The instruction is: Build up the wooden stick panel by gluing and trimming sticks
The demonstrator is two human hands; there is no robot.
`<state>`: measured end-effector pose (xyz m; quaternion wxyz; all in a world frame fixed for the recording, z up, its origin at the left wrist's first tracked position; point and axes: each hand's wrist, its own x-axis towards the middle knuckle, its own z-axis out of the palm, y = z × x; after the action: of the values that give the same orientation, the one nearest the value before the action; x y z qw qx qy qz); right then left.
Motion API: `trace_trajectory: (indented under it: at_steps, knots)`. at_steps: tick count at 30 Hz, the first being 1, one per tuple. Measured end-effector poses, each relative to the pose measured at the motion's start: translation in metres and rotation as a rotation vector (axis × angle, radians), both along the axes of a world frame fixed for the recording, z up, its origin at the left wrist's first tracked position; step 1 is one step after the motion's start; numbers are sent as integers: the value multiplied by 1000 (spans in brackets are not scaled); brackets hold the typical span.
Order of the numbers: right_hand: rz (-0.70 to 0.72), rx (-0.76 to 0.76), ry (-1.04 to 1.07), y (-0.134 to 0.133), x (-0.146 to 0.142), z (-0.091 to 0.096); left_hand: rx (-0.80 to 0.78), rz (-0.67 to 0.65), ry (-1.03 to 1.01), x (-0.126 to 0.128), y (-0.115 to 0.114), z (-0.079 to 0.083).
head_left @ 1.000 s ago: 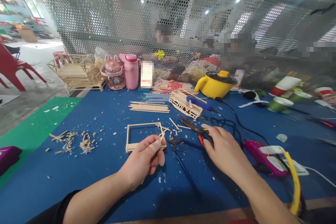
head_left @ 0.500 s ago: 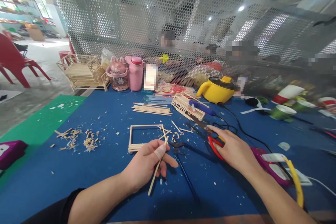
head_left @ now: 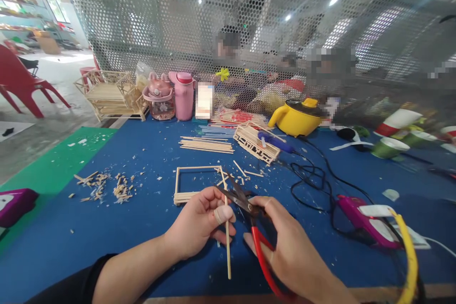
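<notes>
My left hand (head_left: 204, 216) pinches a thin wooden stick (head_left: 228, 251), which points down toward the table's front edge. A pale bandage wraps the left thumb. In my right hand (head_left: 290, 242) are red-handled scissors (head_left: 261, 256), with their dark blades parted around the upper end of the stick. Just beyond my left hand lies a rectangular stick frame (head_left: 199, 168), several sticks stacked along its near side. Short stick offcuts (head_left: 245, 171) are scattered beside that frame. The pliers seen earlier are mostly hidden behind my right hand.
Wooden sticks (head_left: 206, 145) lie in a row behind the frame. A small stick model (head_left: 256, 145) has a blue glue gun (head_left: 274, 142) resting on it. A yellow pot (head_left: 297, 118) stands behind, with black cords (head_left: 309, 175) to the right. Cut scraps (head_left: 123, 189) lie at left.
My right hand has lifted the scissors and brought them left to the stick. My left hand has turned the stick more upright.
</notes>
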<state>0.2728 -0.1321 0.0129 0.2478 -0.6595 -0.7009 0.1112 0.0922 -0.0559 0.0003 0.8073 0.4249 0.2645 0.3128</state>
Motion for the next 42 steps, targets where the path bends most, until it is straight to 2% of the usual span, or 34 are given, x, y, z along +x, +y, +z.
trace_trajectory:
  at_steps: [8,15,19,27,31,34,37,42]
  knots:
    - [29,134,55,5,-17,-8,10,15,2,-2,-3,-2]
    - [-5,251,-68,6,-24,-10,46,89,15,1,-4,-1]
    - [12,297,-71,8,-27,-12,49,107,16,1,-5,0]
    - [27,303,-35,8,-24,-20,16,77,-32,0,-7,2]
    - [-50,153,110,8,-24,-19,17,39,-13,-1,-7,1]
    - [-69,-7,286,8,-24,-8,24,34,15,-2,-6,1]
    - [-4,-136,431,6,-22,8,71,44,38,-2,-5,1]
    - [121,-353,534,-1,-9,29,217,103,64,-4,-4,0]
